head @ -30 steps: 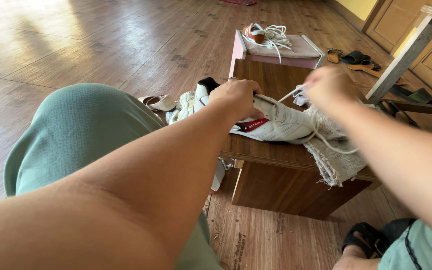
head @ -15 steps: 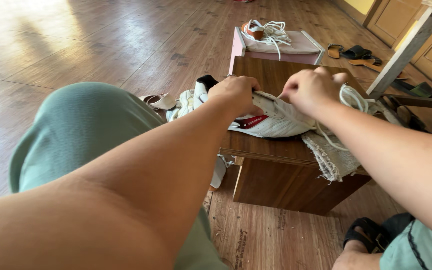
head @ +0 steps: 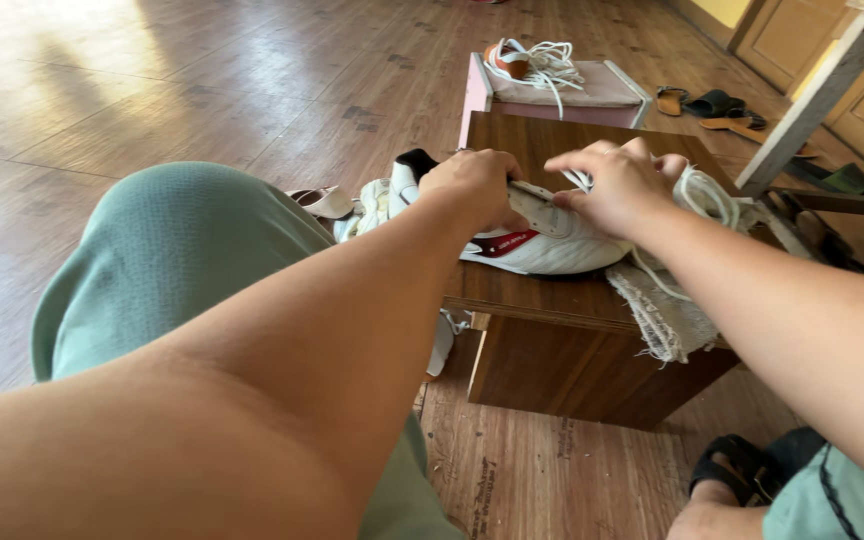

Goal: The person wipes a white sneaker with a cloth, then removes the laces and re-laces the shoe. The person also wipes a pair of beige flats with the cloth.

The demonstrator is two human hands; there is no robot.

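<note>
Sneaker (head: 542, 240) lies lengthwise left-to-right on the table (head: 552, 300) — toe toward your right — your left hand (head: 472, 185) clamped on its collar, right hand (head: 617, 185) fingers pinching its lace (head: 707, 195).

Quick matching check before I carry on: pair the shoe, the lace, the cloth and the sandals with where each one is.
1 white shoe
2 white lace
3 frayed cloth
4 sandals

A hanging over the table edge
B on the floor by the door
C bunched beside the right hand
D on the table, under the left hand

Pairs: 1-D, 2-C, 3-A, 4-B
</note>
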